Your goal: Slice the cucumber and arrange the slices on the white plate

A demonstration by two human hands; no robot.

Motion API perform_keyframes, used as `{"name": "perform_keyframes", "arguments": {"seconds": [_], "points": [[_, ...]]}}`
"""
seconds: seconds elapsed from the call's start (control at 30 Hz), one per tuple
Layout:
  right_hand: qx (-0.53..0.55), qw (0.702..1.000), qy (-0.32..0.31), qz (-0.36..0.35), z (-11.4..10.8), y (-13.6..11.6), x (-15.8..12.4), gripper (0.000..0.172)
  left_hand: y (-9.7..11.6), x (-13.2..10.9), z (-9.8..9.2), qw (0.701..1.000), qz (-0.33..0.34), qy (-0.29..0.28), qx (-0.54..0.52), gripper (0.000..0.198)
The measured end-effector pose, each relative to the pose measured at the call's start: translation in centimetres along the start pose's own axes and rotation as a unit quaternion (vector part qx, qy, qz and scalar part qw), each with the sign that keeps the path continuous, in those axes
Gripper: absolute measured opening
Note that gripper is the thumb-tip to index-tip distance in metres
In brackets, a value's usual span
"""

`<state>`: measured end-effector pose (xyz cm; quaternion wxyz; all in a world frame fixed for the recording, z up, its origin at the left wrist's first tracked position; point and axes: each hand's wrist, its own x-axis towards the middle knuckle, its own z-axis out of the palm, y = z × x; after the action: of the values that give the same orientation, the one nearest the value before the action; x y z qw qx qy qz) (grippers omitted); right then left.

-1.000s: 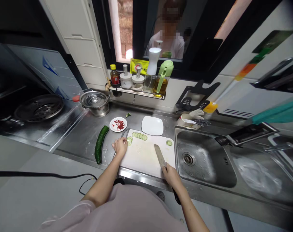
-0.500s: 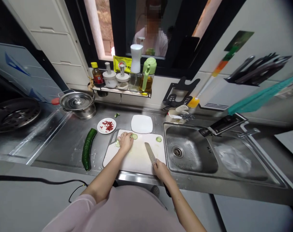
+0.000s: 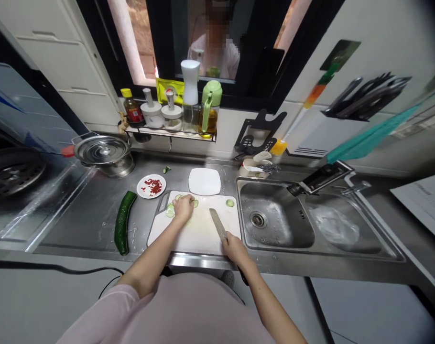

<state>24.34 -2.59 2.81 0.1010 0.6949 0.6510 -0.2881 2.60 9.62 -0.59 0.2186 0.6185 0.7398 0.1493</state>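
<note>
My right hand (image 3: 235,247) is wrapped round the handle of a kitchen knife (image 3: 218,222), its blade lying low over the right half of the white cutting board (image 3: 199,239). At the board's upper left, my left hand (image 3: 184,207) has its fingers drawn together over cucumber slices, partly hiding them. A few cucumber slices (image 3: 170,210) show beside that hand, and one more cucumber piece (image 3: 230,203) lies apart at the upper right of the board. Left of the board rests a whole dark green cucumber (image 3: 125,222), touched by neither hand.
Behind the board sit a white square plate (image 3: 204,181) and a round plate (image 3: 140,188) with chopped red bits. A lidded steel pot (image 3: 113,162) stands at the left. The sink (image 3: 278,215) and its black faucet (image 3: 320,177) are right. Bottles line a wall rack (image 3: 170,136).
My left hand's fingers have drawn in closer together over the slices, uncovering more slices at its left. The knife stays in my right hand. The whole view has shifted slightly.
</note>
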Motion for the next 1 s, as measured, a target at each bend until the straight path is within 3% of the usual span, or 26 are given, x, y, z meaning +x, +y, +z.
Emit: {"name": "perform_keyframes", "arguments": {"seconds": [0.17,0.3,0.6,0.8,1.0], "points": [[0.002,1.000,-0.001,-0.003,0.0,0.0,0.0,0.032,-0.8,-1.1,-0.8,0.989,-0.085,-0.066,-0.101,0.015],[0.007,1.000,-0.002,-0.002,-0.1,0.1,0.0,0.032,-1.5,-2.3,-0.8,0.987,-0.086,-0.104,-0.091,0.013],[-0.031,0.999,-0.005,-0.024,-0.8,-1.3,-1.4,0.030,-2.2,-3.1,-0.2,0.997,-0.010,-0.070,0.021,0.027],[-0.055,0.996,-0.021,-0.061,-0.9,-3.1,-2.0,0.030,-2.0,-2.9,-0.3,0.997,-0.002,-0.070,0.028,0.029],[-0.075,0.994,-0.021,-0.078,-0.4,-3.3,-1.5,0.031,-1.8,-3.0,-0.3,0.997,0.003,-0.074,0.019,0.029]]}}
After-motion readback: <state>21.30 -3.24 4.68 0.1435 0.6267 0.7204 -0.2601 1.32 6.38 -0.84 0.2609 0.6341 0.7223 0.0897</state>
